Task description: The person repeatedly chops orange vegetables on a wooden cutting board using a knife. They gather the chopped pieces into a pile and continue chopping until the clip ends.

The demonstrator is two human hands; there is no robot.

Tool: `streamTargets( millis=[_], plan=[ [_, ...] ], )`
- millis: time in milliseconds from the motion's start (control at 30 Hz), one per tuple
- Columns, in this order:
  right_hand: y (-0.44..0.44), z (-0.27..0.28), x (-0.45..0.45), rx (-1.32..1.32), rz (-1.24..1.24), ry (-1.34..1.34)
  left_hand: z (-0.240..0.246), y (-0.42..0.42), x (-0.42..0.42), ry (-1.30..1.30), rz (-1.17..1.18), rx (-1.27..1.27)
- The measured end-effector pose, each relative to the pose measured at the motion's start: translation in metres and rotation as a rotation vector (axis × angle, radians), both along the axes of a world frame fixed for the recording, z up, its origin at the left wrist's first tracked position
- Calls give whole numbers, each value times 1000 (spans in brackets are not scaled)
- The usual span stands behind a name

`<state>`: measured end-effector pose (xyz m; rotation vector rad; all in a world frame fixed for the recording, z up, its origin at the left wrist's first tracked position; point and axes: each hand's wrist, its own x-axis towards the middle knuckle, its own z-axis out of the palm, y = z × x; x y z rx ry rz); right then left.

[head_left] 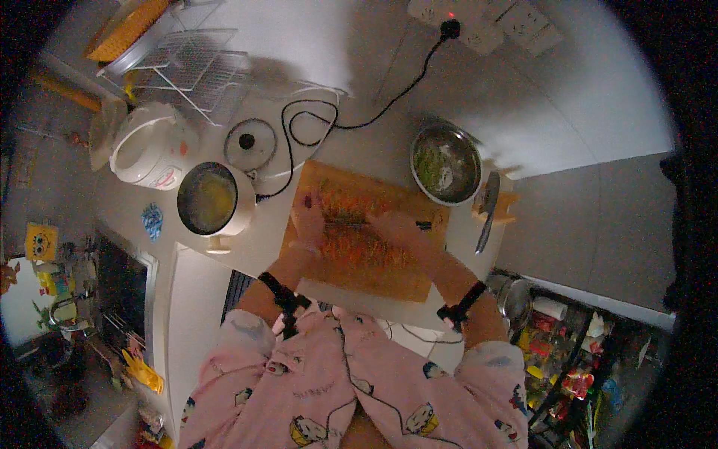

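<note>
An orange-brown cutting board lies before me near the counter's front edge. My left hand is over its left side, blurred, with a small dark spot near the fingers. Reaching in from the right, my right hand is over the middle of the board. A thin dark line runs between the hands, and a short black piece lies right of my right hand; whether they belong to one knife is unclear. Blur hides what either hand grips. Both wrists wear black straps.
Left stands a white electric pot with yellowish contents, its black cord running to a wall socket. Behind are a glass lid, a white rice cooker and a wire rack. Right are a metal bowl of greens and an upright knife.
</note>
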<state>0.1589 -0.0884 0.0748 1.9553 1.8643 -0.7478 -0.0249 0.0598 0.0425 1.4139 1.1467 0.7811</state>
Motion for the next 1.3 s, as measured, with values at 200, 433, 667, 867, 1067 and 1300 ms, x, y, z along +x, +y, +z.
streamTargets(
  millis=[200,433,667,867,1067,1300],
  plan=[
    [5,21,2,156,-7,1,14,30,0,-131,7,-185],
    [51,16,29,420,-63,-31,24,92,45,-148,-33,-203],
    [38,-53,37,485,-142,5,-3,86,45,97,-93,87],
    [6,-35,23,225,-126,41,16,49,25,259,-161,-194],
    [-21,17,2,73,-19,-38,19,29,10,43,-194,-216],
    [-51,-49,-11,114,-26,1,10,-4,7,78,-67,88]
  ],
)
